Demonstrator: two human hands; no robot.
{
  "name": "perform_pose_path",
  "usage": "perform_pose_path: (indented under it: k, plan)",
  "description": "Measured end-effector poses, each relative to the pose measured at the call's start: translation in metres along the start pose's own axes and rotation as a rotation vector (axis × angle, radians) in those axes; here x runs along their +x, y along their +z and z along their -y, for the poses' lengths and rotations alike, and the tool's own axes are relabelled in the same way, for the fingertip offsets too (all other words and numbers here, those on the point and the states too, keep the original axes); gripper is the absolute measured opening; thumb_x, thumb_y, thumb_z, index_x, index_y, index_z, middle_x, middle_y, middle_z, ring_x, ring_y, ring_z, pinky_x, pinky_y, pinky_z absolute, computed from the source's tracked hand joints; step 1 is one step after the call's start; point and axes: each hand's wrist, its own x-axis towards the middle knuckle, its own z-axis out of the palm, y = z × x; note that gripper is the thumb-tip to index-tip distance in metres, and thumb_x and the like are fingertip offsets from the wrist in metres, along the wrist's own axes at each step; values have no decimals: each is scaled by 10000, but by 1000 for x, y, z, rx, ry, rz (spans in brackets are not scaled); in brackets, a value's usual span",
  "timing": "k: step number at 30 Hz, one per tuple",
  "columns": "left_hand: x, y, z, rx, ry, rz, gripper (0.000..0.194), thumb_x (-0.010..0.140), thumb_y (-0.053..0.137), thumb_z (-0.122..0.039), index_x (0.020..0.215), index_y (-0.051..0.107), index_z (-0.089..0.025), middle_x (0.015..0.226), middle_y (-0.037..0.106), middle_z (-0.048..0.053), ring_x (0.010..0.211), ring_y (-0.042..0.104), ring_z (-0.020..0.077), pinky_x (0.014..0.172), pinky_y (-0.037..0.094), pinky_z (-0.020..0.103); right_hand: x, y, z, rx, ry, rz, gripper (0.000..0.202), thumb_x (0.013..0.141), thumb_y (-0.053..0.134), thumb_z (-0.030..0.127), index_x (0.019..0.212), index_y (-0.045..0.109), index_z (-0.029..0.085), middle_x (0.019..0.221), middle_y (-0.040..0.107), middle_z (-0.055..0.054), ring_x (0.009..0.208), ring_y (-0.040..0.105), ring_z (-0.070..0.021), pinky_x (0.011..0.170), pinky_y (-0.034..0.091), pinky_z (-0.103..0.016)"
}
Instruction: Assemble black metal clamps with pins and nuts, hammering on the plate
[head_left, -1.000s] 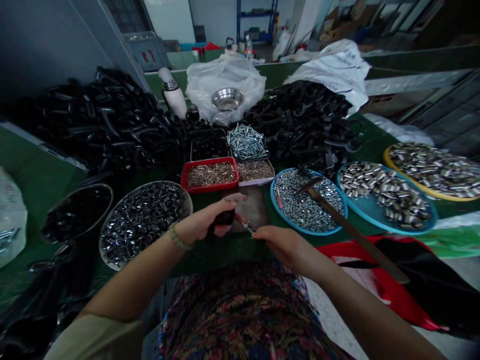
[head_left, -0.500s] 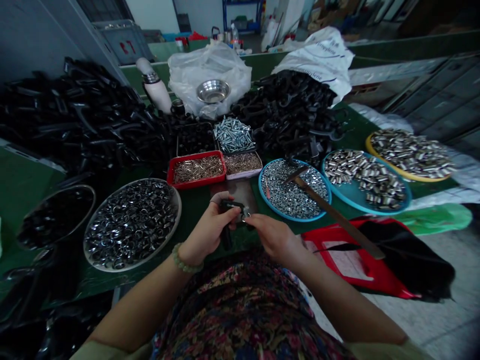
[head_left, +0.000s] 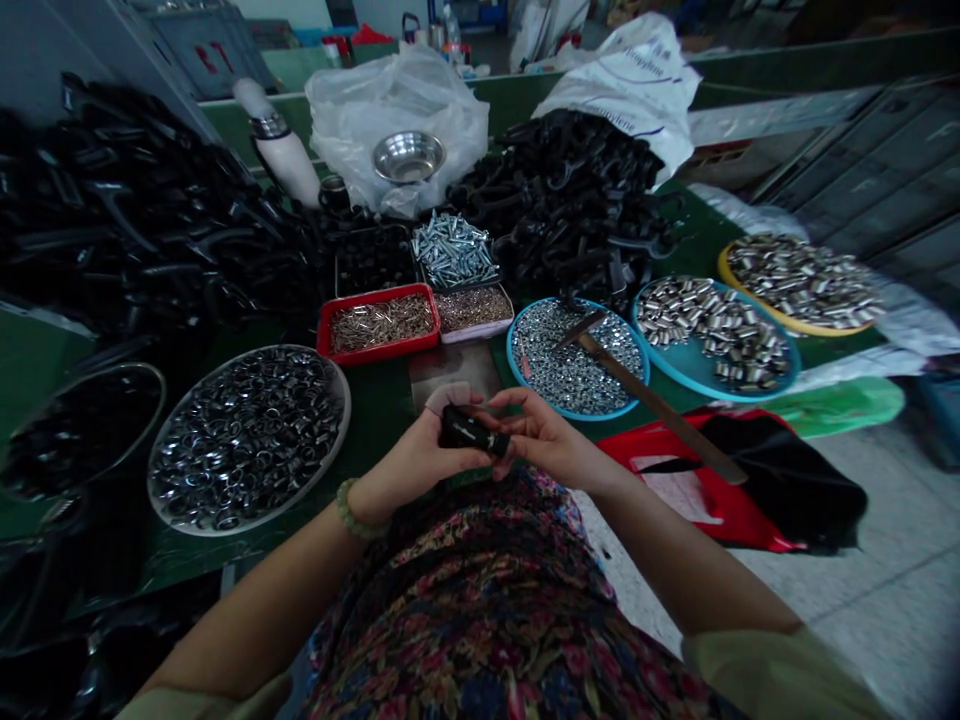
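Just in front of my body, my left hand (head_left: 416, 455) is wrapped round a black plastic part (head_left: 466, 431) with pale lettering on its side. The part lies roughly level, and a small shiny bit shows near its right end. At that end my right hand (head_left: 551, 445) has its thumb and fingers closed round the tip. My palms hide the rest of the part. Right beyond the hands is a flat metal plate (head_left: 450, 370) on the green table (head_left: 375, 400).
A round tray of shiny metal rings (head_left: 251, 440) stands left. Ahead are a red tray (head_left: 322, 335) of small pins and a pile of screws (head_left: 454, 250). A hammer (head_left: 660, 410) lies across a blue tray (head_left: 577, 355) of small metal pieces. Black parts (head_left: 577, 200) are heaped behind.
The black part has turned so its lettered side faces up and its end points right. My right hand has moved from a fingertip pinch to a wider hold. The view has shifted slightly.
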Motion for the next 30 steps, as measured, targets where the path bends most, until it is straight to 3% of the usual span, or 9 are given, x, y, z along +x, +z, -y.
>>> perform_pose_path:
  k: [7,12,17,21,23,25,27,30]
  plan:
    - [2,4,10,-101,18,-118,539,745,727,-282,1198,438,-249,889,644,-5,698,611,127,727,489,276,7,10,-7,155,50,-76,427,808,696,389,1085,420,217,773,705,21,638,698,-128,612,577,-269]
    - [0,2,10,-38,29,-150,551,769,704,-294,1243,428,-241,925,619,7,795,598,134,775,485,262,15,20,-11,236,87,-124,430,810,696,369,1080,401,213,716,703,19,602,694,-139,576,571,-262]
    - [3,-13,10,78,17,-122,928,686,770,-286,1421,204,-245,1056,577,55,912,595,193,830,495,323,24,24,-9,125,114,-223,383,788,699,383,923,376,228,663,647,67,545,671,-128,538,542,-243]
    - [14,-44,3,490,94,-166,712,846,575,-308,1456,227,-188,1154,582,116,1056,574,240,940,444,366,68,-1,18,-358,90,-41,217,858,591,360,922,460,200,790,663,-5,669,677,-151,630,542,-299]
    - [25,-53,4,798,189,-121,620,853,529,-244,1427,309,-171,1251,552,143,1139,540,258,1017,385,396,112,-15,33,-823,-91,-134,138,883,553,300,936,545,172,877,655,-46,778,657,-160,723,521,-314]
    - [38,-53,10,1119,276,-10,563,815,544,-194,1360,412,-140,1257,561,159,1172,518,278,1072,323,435,164,-20,41,-1377,-203,-127,118,890,539,236,915,614,150,988,647,-93,940,621,-195,843,476,-337]
    - [50,-49,22,1372,333,77,495,802,549,-193,1287,487,-110,1194,602,162,1170,515,280,1113,263,454,210,-19,39,-1791,-195,-21,184,908,485,195,947,650,123,1060,643,-138,1011,596,-225,850,460,-335]
    - [57,-45,39,1517,360,77,464,831,537,-249,1277,497,-126,1179,624,135,1165,512,256,1154,174,474,252,-12,28,-1970,-174,76,248,896,440,126,969,675,95,1045,662,-174,1021,592,-260,816,457,-349]
